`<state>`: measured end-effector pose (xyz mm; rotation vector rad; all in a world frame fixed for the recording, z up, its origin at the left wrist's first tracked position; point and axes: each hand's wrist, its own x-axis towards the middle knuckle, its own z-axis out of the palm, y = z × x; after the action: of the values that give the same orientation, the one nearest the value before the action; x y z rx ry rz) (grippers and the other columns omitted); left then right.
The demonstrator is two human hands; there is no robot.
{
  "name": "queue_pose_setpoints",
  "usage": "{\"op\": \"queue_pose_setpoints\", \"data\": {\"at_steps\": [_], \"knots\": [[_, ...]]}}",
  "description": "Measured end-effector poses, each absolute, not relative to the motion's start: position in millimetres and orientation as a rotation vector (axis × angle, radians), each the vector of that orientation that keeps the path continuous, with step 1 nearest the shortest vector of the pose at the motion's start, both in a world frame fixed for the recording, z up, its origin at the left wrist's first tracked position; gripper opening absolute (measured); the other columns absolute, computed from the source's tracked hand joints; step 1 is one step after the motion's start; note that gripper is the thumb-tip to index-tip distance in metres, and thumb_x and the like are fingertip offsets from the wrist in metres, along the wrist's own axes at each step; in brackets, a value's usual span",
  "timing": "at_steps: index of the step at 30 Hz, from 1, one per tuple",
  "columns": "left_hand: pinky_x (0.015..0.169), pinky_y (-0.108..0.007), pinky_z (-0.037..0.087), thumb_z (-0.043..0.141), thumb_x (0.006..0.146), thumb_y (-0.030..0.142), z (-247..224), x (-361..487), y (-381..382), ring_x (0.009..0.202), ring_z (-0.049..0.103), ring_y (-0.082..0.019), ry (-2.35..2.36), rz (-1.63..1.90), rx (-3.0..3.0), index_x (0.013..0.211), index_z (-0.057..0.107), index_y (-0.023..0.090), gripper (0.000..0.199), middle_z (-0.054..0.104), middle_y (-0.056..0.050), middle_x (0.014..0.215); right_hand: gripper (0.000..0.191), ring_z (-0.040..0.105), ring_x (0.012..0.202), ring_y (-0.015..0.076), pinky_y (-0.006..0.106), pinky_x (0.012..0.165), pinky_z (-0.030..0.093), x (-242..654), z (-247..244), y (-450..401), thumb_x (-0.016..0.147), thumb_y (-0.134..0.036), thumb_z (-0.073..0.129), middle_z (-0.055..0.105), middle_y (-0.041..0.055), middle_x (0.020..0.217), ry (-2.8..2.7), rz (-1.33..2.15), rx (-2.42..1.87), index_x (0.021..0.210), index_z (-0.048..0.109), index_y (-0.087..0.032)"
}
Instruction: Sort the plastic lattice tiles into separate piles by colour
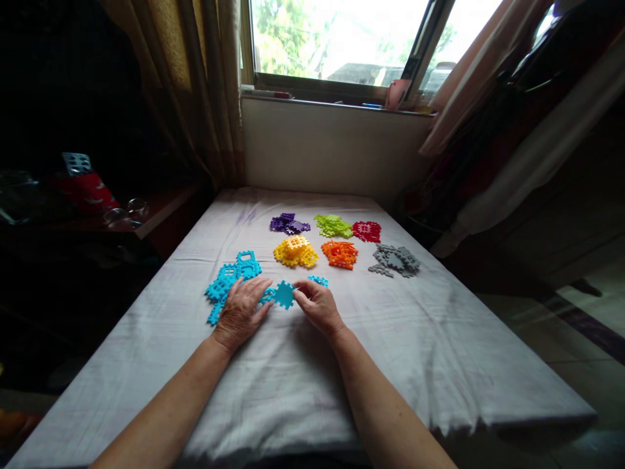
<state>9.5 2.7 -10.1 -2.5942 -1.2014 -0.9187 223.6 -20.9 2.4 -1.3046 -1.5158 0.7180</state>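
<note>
My left hand point(243, 307) lies flat with its fingers stretched over the right side of a pile of blue interlocking plastic tiles point(222, 282). Some of that pile is hidden under the palm. Between thumb and fingers, my right hand point(317, 305) pinches the right edge of a solid blue square tile point(284, 295) with notched sides. Another blue piece point(318, 281) shows just behind the right hand's knuckles, partly covered.
Beyond my hands are sorted heaps of tiles: purple point(289, 224), yellow point(295, 252), lime green point(333, 226), orange point(340, 254), red point(366, 231) and grey point(394, 259). They rest on a table with a wrinkled white cloth point(420, 365). A window stands behind; a dark side table point(161, 207) is at left.
</note>
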Motion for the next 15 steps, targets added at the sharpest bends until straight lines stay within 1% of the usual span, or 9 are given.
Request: {"op": "queue_pose_setpoints", "data": {"at_steps": [2,4,6,8,10,12,15], "knots": [[0.11,-0.05,0.04,0.047,0.097,0.036,-8.0,8.5,2.2,0.114,0.065,-0.023,-1.217,-0.905,-2.64,0.124,0.064,0.027,0.033,0.072,-0.006,0.12,0.027,0.056,0.056,0.0126,0.024,0.059,0.047,226.6,2.8,-19.6,0.08,-0.042,0.055,0.064,-0.0024,0.062,-1.486,0.7,-1.33,0.087,0.071,-0.021],[0.109,-0.051,0.04,0.046,0.098,0.035,-6.8,8.0,2.1,0.113,0.066,-0.023,-1.226,-0.904,-2.655,0.116,0.067,0.028,0.029,0.074,-0.004,0.116,0.029,0.059,0.059,0.0138,0.025,0.063,0.048,234.2,4.3,-17.1,0.079,-0.044,0.055,0.067,-0.0011,0.066,-1.42,0.652,-1.392,0.089,0.07,-0.022],[0.109,-0.051,0.041,0.048,0.097,0.035,-7.2,7.7,2.5,0.115,0.065,-0.024,-1.237,-0.918,-2.647,0.116,0.067,0.027,0.029,0.074,-0.005,0.117,0.031,0.062,0.061,0.0149,0.026,0.064,0.049,246.1,6.9,-13.8,0.079,-0.044,0.056,0.07,0.0,0.07,-1.313,0.573,-1.484,0.095,0.07,-0.022],[0.107,-0.048,0.044,0.048,0.096,0.034,-8.9,7.3,3.4,0.112,0.067,-0.023,-1.238,-0.943,-2.642,0.117,0.066,0.025,0.029,0.074,-0.007,0.116,0.032,0.063,0.063,0.016,0.027,0.065,0.049,259.4,9.9,-10.3,0.078,-0.044,0.057,0.071,0.0004,0.071,-1.203,0.482,-1.582,0.098,0.069,-0.021],[0.105,-0.044,0.046,0.048,0.095,0.034,-10.9,6.9,4.2,0.106,0.068,-0.022,-1.223,-0.973,-2.643,0.116,0.064,0.023,0.028,0.074,-0.007,0.113,0.031,0.065,0.065,0.0171,0.027,0.067,0.049,269.3,11.7,-7.9,0.077,-0.043,0.058,0.072,0.0009,0.071,-1.131,0.425,-1.66,0.096,0.068,-0.021],[0.104,-0.043,0.047,0.049,0.096,0.034,-12.5,6.7,4.6,0.101,0.069,-0.021,-1.206,-1.001,-2.638,0.113,0.063,0.022,0.025,0.075,-0.006,0.109,0.029,0.066,0.067,0.0177,0.028,0.067,0.049,272.4,11.7,-7.1,0.077,-0.043,0.059,0.072,0.001,0.072,-1.133,0.419,-1.71,0.093,0.068,-0.021],[0.105,-0.046,0.046,0.049,0.096,0.034,-12.4,6.8,4.0,0.104,0.069,-0.022,-1.19,-1.008,-2.636,0.107,0.062,0.023,0.021,0.075,-0.006,0.111,0.027,0.066,0.066,0.0169,0.027,0.068,0.049,265.5,8.6,-8.2,0.08,-0.042,0.058,0.073,0.0006,0.073,-1.244,0.434,-1.738,0.094,0.07,-0.022]]}}
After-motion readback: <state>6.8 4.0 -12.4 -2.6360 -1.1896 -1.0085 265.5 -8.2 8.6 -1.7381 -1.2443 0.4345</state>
